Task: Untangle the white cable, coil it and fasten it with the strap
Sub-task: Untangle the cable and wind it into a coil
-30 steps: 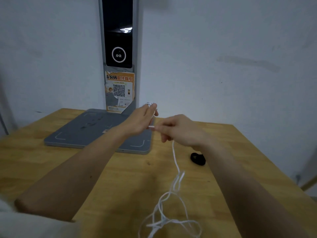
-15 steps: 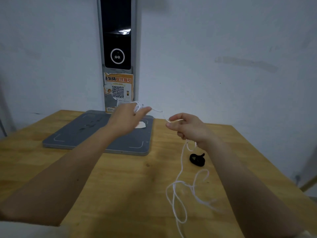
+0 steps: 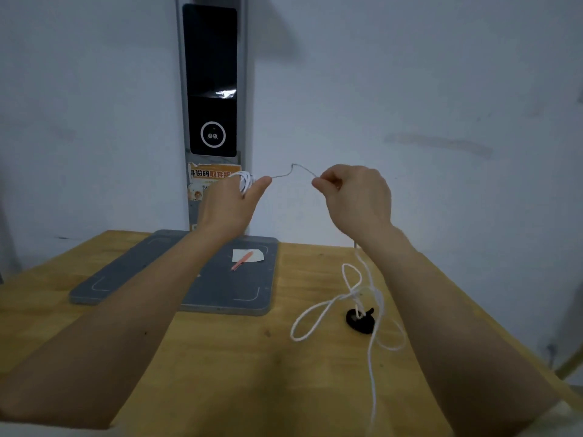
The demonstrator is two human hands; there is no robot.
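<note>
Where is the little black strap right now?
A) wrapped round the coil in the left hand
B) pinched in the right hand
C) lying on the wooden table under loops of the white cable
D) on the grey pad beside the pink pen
C: the black strap lies on the wooden table, with loose loops of the white cable hanging over it.

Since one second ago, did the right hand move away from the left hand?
Yes. The right hand now holds the white cable apart from the left hand, further right of the grey post.

Your left hand (image 3: 232, 203) holds a few white cable (image 3: 318, 313) loops; your right hand (image 3: 355, 197) pinches the strand between them. The rest dangles tangled over the black strap (image 3: 359, 321) on the desk (image 3: 252, 357).
</note>
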